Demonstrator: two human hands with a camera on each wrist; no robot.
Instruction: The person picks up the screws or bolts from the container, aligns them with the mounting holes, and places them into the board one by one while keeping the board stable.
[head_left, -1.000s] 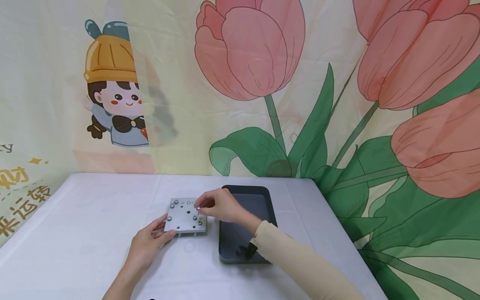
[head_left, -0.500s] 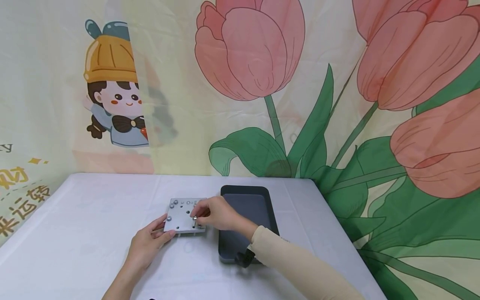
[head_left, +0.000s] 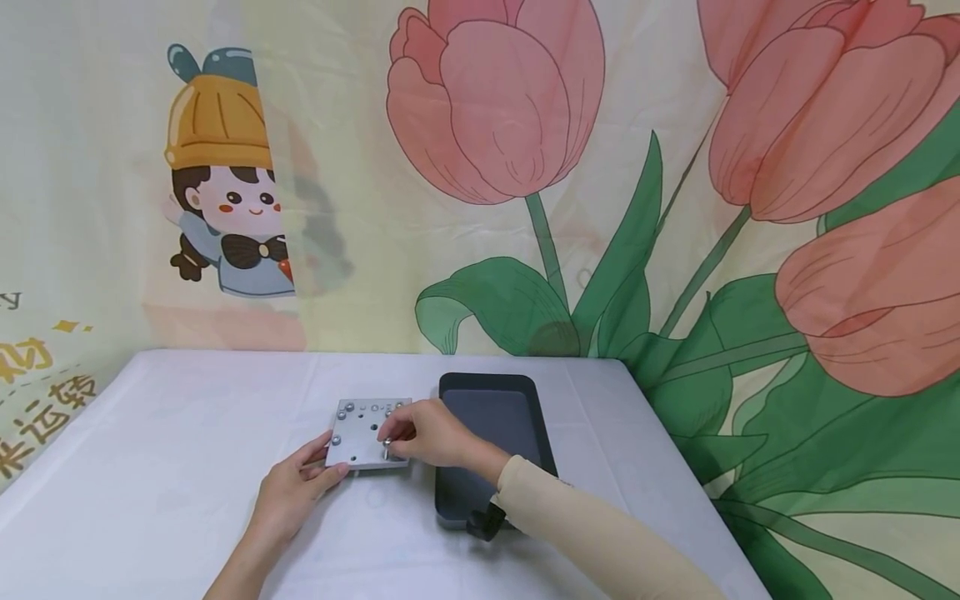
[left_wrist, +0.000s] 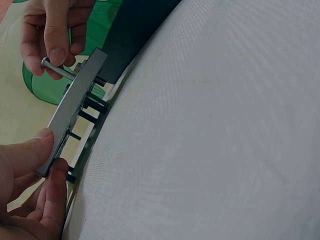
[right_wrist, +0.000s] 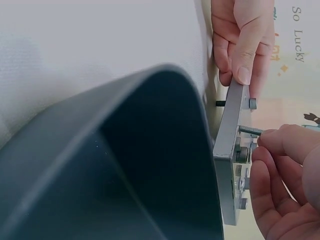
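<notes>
A silvery metal plate (head_left: 362,437) with drilled holes is held a little above the white table. My left hand (head_left: 296,483) grips its left front corner, thumb on top and fingers beneath. Between thumb and fingertips my right hand (head_left: 431,433) pinches a bolt (left_wrist: 60,69) by its head, over the plate's front right part. The bolt's threaded end (right_wrist: 245,129) meets the plate's upper face in the right wrist view. Several other bolts (right_wrist: 243,154) stand in the plate, and their shanks (left_wrist: 89,117) poke out underneath. My right fingers hide part of the plate in the head view.
A dark grey rectangular tray (head_left: 450,508) sits right of the plate, under my right forearm. The white-covered table (head_left: 187,450) ends at a far edge before a printed curtain (head_left: 360,167) with tulips and a cartoon figure.
My right hand has come down and toward the front edge of the plate with the bolt, whose end is now at the plate's face. My left hand keeps its grip in place.
</notes>
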